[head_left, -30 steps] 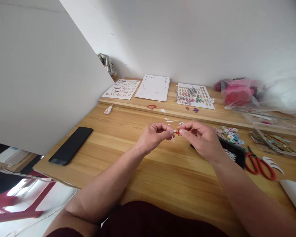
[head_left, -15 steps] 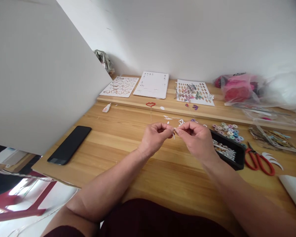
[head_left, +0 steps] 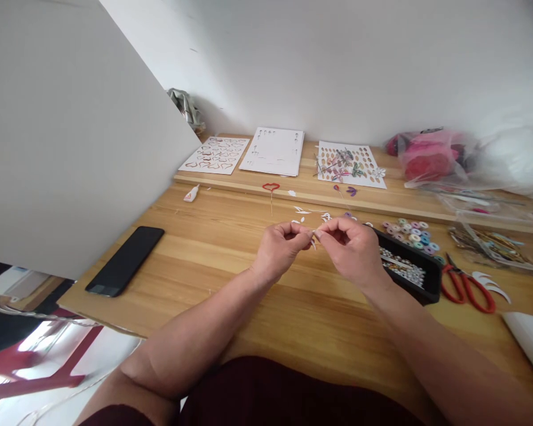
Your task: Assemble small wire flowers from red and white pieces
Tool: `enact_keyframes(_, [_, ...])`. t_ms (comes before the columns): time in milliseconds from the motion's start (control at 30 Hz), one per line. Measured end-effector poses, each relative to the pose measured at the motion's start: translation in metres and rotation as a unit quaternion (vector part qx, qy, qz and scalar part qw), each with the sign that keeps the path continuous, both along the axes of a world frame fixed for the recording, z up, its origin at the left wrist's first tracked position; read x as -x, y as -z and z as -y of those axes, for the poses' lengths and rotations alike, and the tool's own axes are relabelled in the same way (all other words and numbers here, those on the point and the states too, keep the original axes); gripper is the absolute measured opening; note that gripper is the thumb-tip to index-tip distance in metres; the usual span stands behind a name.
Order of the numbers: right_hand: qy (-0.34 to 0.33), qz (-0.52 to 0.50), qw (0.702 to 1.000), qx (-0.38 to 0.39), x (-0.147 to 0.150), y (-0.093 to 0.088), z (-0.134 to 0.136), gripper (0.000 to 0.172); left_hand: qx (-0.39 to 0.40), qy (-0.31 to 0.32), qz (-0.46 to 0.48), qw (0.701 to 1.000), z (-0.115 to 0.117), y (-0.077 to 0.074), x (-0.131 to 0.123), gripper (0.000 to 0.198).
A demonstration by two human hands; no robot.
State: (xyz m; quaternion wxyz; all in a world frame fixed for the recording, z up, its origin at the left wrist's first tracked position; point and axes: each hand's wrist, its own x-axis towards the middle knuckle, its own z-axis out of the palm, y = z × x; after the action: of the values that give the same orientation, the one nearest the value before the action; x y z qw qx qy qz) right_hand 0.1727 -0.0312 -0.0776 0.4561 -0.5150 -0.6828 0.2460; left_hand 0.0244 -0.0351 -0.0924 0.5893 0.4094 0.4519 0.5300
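Observation:
My left hand (head_left: 281, 244) and my right hand (head_left: 352, 248) meet over the middle of the wooden table, thumbs and forefingers pinched tip to tip. Between them is a small white strip (head_left: 313, 244), thin and curved like a paper cutout; its end pokes out below my left fingertips, and the rest is covered. Several white cutouts (head_left: 311, 211) lie just beyond my fingers. Close to my right hand is a black tray (head_left: 433, 284) with small beads (head_left: 408, 269). Farther back a red wire-stemmed shape (head_left: 270, 187) rests at the ledge.
A black phone (head_left: 125, 260) lies at left, with a glue bottle (head_left: 192, 193) behind it. At right are red-handled scissors (head_left: 466, 287), thread spools (head_left: 411, 231) and a clear box (head_left: 493, 242). Patterned sheets (head_left: 272, 152) and plastic bags (head_left: 435, 160) stand on the raised ledge.
Both hands keep their pinch at almost the same place, with only slight finger movement. The view has shifted a little.

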Motion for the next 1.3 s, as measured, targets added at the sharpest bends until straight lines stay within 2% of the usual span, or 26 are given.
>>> enact_keyframes(100, [0.008, 0.041, 0.998, -0.042, 0.001, 0.001, 0.001, 0.011, 0.009, -0.010, 0.003, 1.000, 0.000, 0.001, -0.001, 0.019])
enact_keyframes(200, [-0.039, 0.028, 0.999, -0.010, -0.005, -0.001, -0.003, 0.011, 0.004, -0.002, 0.007, 1.000, 0.000, -0.002, 0.002, 0.020])
enact_keyframes(267, [-0.060, -0.023, 0.997, 0.029, -0.011, -0.002, -0.008, 0.014, -0.001, 0.011, 0.012, 1.000, -0.001, -0.004, 0.004, 0.023])
enact_keyframes(367, [-0.031, -0.133, 0.989, 0.054, -0.015, 0.000, -0.015, 0.023, 0.003, 0.023, 0.023, 0.999, -0.001, -0.007, 0.007, 0.026])
enact_keyframes(467, [0.021, -0.231, 0.971, 0.048, -0.014, 0.003, -0.017, 0.018, 0.023, 0.016, 0.049, 0.998, -0.002, -0.006, 0.008, 0.028])
enact_keyframes(533, [0.030, -0.255, 0.966, 0.039, -0.011, 0.002, -0.013, 0.013, 0.032, 0.006, 0.071, 0.997, -0.003, -0.005, 0.009, 0.029])
enact_keyframes(633, [0.004, -0.185, 0.982, 0.041, -0.008, 0.000, -0.005, 0.007, 0.040, 0.001, 0.102, 0.994, -0.004, -0.003, 0.011, 0.032])
enact_keyframes(767, [-0.031, -0.056, 0.998, 0.020, -0.002, 0.004, 0.001, 0.011, 0.047, -0.001, 0.147, 0.988, -0.005, -0.004, 0.012, 0.035])
enact_keyframes(933, [-0.041, -0.061, 0.997, 0.004, 0.008, 0.017, 0.001, 0.018, 0.051, 0.012, 0.167, 0.985, -0.003, -0.005, 0.010, 0.035])
enact_keyframes(1033, [-0.025, -0.057, 0.998, -0.025, 0.011, 0.023, 0.002, 0.012, 0.047, 0.021, 0.156, 0.986, -0.002, -0.004, 0.008, 0.036])
enact_keyframes(1167, [-0.025, -0.043, 0.999, -0.019, 0.011, 0.028, 0.004, 0.010, 0.050, 0.022, 0.109, 0.993, -0.002, -0.002, 0.009, 0.035])
enact_keyframes(1300, [-0.062, -0.054, 0.997, 0.013, 0.010, 0.025, 0.005, 0.013, 0.039, -0.005, 0.043, 0.998, -0.003, -0.004, 0.011, 0.034])
